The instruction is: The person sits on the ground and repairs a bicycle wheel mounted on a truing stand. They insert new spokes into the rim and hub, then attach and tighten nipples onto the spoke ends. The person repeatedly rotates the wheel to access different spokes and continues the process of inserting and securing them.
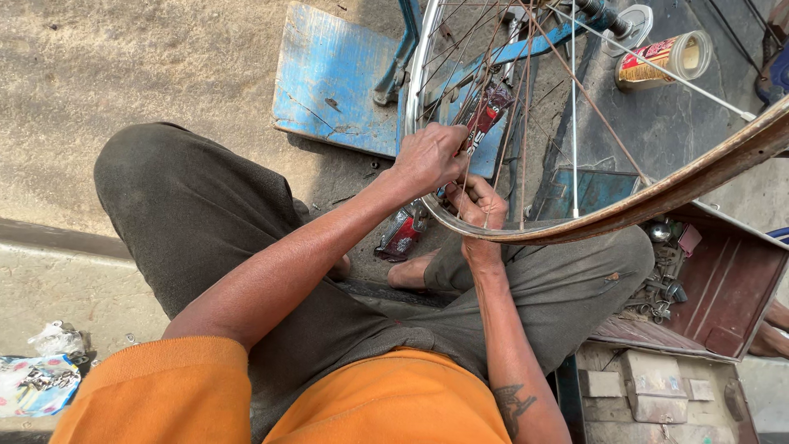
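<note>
I sit on the ground with a bicycle wheel rim (625, 210) and its thin spokes (573, 123) held upright in front of my knees. My left hand (429, 156) reaches in among the spokes near the lower rim and pinches one of them. My right hand (479, 207) is closed just below it, right at the rim, gripping a small tool or spoke end that its fingers hide. A red and black wrapper (486, 111) shows behind the spokes.
A blue wooden board (329, 78) lies ahead on the sandy ground. A tin can (664, 59) lies on its side at top right. A rusty metal toolbox (723, 288) with nuts and small parts is at right. A plastic bag (37, 382) of bits is at bottom left.
</note>
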`<state>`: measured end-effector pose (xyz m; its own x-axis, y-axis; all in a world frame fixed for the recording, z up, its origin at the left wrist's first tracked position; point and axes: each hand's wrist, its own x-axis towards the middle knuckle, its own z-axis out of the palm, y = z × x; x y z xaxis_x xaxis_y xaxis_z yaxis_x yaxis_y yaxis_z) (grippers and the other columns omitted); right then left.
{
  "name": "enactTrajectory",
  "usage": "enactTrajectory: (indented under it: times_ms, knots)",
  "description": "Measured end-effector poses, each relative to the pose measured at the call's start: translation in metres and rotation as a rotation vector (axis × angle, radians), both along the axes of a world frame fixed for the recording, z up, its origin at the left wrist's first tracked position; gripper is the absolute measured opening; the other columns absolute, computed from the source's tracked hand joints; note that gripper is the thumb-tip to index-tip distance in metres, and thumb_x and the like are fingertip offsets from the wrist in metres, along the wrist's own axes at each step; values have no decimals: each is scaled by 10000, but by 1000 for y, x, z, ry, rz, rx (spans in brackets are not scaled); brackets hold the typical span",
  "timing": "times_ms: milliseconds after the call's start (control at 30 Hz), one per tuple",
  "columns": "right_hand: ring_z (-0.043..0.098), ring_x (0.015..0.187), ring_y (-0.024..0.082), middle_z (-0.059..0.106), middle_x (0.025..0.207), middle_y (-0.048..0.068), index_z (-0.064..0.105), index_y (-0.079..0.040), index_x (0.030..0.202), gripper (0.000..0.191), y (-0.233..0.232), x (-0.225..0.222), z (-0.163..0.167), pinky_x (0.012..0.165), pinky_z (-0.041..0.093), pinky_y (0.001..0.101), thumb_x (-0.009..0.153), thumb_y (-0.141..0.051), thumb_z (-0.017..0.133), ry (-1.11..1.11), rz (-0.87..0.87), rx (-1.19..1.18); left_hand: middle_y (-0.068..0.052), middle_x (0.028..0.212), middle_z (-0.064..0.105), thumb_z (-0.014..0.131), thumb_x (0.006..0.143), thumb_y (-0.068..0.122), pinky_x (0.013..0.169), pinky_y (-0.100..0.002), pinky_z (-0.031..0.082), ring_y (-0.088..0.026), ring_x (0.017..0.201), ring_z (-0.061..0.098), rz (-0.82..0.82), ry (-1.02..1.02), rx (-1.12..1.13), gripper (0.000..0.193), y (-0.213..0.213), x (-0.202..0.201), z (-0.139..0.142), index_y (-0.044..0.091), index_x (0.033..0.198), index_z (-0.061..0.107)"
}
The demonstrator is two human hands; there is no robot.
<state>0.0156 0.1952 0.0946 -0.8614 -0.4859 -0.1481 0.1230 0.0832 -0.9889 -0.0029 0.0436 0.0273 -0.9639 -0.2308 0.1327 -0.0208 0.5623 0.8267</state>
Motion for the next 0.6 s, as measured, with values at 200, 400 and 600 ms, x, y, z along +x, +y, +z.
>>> enactTrajectory:
  times_ms: [200, 400, 600]
  knots:
    - [542, 593, 100, 622, 707, 24, 709, 74, 860, 114, -5, -30, -1, 528, 422, 263, 876, -24, 652, -221, 14, 294, -135, 816, 700, 713, 817, 208, 707, -521, 519, -360, 856, 667, -32, 42, 145, 152, -2, 1, 9, 70, 878, 695]
    - [584, 507, 84, 681, 641, 41, 753, 36, 867, 156, 5, -36, -18, 491, 453, 234, 800, -49, 641, 50, 43, 643, -123, 814, 717, 757, 819, 191, 753, -477, 537, -311, 835, 709, -29, 28, 295, 166, -5, 0, 20, 46, 898, 745]
    - [560, 535, 107, 693, 710, 90, 766, 71, 968, 225, 22, -28, -23, 468, 404, 244, 802, -32, 655, -110, -33, 512, -99, 670, 716, 711, 842, 74, 602, -422, 543, -232, 595, 687, 9, 2, 290, 87, -17, -4, 31, 37, 884, 778]
